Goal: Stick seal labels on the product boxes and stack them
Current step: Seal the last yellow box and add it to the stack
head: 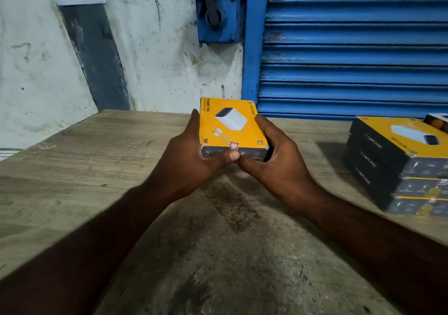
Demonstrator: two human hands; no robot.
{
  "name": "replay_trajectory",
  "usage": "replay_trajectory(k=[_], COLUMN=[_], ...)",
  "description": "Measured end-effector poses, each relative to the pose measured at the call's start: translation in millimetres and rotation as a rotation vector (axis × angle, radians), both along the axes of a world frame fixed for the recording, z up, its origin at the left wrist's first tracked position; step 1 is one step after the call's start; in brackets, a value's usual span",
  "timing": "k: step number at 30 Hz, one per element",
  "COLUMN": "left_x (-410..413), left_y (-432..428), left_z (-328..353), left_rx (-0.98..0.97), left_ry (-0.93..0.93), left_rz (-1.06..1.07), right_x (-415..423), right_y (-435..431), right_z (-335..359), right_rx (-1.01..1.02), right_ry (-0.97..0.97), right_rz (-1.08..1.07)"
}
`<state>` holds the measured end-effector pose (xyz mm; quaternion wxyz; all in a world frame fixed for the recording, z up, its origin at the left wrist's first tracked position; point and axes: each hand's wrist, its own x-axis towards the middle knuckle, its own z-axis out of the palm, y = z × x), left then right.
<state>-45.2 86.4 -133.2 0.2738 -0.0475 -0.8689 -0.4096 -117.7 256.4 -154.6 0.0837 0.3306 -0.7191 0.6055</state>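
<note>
I hold a yellow and black product box above the middle of the wooden table, its yellow face up with a picture of a white charger. A small red and white seal label sits over the box's near top edge. My left hand grips the box's left side, its thumb pressing the near face just below the label. My right hand grips the right side, fingers curled round it. A stack of three like boxes stands on the table at the right.
A fourth box shows partly at the right edge behind the stack. A blue roller shutter and a stained white wall close off the far side of the table.
</note>
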Motion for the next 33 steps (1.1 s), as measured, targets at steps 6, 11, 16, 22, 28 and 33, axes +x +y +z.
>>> replay_trajectory(k=[6, 11, 16, 22, 28, 33], left_x=[-1, -4, -9, -10, -5, -6], left_y=[0, -1, -7, -13, -3, -3], left_z=[-1, -3, -5, -7, -5, -6], left_rx=[0.016, 0.026, -0.025, -0.032, 0.089, 0.065], left_ry=[0.056, 0.044, 0.019, -0.003, 0.072, 0.113], left_rz=[0.018, -0.058, -0.103, -0.130, -0.173, -0.136], right_x=[-2, -1, 3, 1, -1, -1], right_y=[1, 2, 0, 2, 2, 2], right_z=[-4, -5, 0, -1, -3, -3], right_rx=[0.008, -0.044, -0.013, 0.008, 0.017, -0.009], right_ry=[0.030, -0.005, 0.038, 0.079, 0.112, 0.095], right_rz=[-0.030, 0.030, -0.024, -0.045, -0.022, 0.029])
